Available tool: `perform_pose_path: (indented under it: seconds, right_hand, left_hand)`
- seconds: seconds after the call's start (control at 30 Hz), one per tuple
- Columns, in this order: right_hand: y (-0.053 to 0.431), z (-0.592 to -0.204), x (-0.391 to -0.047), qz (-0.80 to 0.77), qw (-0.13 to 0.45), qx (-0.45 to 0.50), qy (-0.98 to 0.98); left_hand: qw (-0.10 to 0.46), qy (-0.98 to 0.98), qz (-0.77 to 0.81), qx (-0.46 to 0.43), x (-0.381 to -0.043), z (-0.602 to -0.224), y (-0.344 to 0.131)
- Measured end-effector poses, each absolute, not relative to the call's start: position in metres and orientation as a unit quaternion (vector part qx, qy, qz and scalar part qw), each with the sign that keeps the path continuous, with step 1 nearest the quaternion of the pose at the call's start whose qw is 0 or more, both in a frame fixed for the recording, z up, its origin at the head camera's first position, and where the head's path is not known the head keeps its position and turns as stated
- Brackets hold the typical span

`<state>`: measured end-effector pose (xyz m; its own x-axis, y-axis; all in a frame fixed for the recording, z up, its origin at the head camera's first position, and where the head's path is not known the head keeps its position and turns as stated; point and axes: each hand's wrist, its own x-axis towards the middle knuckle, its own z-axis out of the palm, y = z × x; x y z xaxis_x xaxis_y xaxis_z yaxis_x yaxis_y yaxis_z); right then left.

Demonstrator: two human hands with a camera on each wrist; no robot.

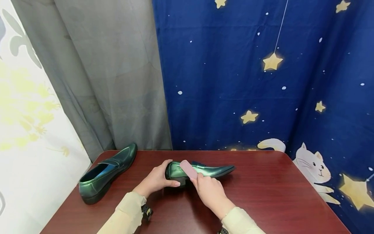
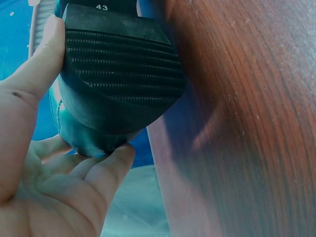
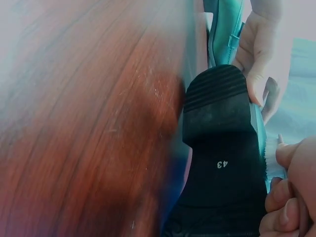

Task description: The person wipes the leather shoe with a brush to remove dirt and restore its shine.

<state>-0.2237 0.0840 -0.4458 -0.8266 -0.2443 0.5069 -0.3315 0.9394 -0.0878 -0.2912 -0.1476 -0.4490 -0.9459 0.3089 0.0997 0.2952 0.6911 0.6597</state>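
A shiny green loafer (image 1: 216, 170) is held on its side above the table, toe to the right. My left hand (image 1: 156, 178) grips its heel, thumb along the near side and fingers round the back. The ridged black heel (image 2: 123, 64) and the sole (image 3: 222, 177), marked 43, show in the wrist views. In my right hand (image 1: 211, 192) is a pink-backed brush (image 1: 188, 169), its handle pinched between thumb and fingers. White bristles (image 3: 272, 157) meet the loafer's side in the right wrist view.
The matching green loafer (image 1: 106, 175) stands at the table's left edge, toe pointing to the back. Under everything is a dark red wooden table (image 1: 271, 191). Behind its far edge hang a grey curtain (image 1: 117, 81) and a blue starry curtain (image 1: 222, 81).
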Motion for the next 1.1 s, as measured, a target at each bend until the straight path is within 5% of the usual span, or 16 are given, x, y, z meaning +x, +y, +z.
perform_pose_path:
  seconds: [1.1]
  right_hand:
    - [0.126, -0.436, -0.210, 0.130, 0.208, 0.106, -0.964]
  left_hand:
    - [0.003, 0.920, 0.354, 0.166, -0.290, -0.451, -0.148]
